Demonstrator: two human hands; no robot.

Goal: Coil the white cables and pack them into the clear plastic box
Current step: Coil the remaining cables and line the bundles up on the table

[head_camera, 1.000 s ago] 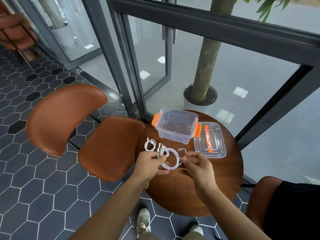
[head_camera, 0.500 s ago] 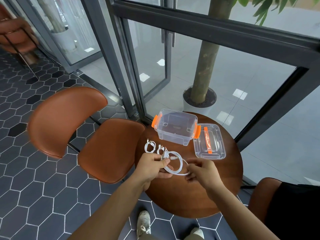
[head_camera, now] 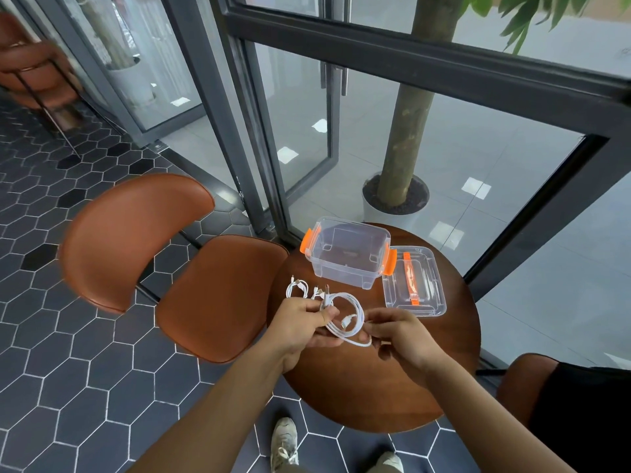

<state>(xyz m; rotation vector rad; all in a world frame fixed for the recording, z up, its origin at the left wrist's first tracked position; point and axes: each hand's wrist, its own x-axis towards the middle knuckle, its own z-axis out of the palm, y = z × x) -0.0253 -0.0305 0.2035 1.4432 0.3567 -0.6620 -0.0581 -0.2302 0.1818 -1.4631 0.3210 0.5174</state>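
White cable [head_camera: 345, 319], looped into a loose coil, held over the round wooden table [head_camera: 358, 387]. Left hand [head_camera: 300, 324] pinches the coil's left side between thumb and fingers; right hand [head_camera: 401, 334] grips its right side, fingers closed on the strand. Two smaller coiled cables [head_camera: 296, 289] lie on the table just beyond the left hand. Clear plastic box [head_camera: 348, 256], orange latches, sits open farther back; its lid [head_camera: 415, 281] lies beside it, to the right.

Box [head_camera: 346, 256] mouth open (lid [head_camera: 415, 281] beside); bare tabletop [head_camera: 358, 387] nearside.
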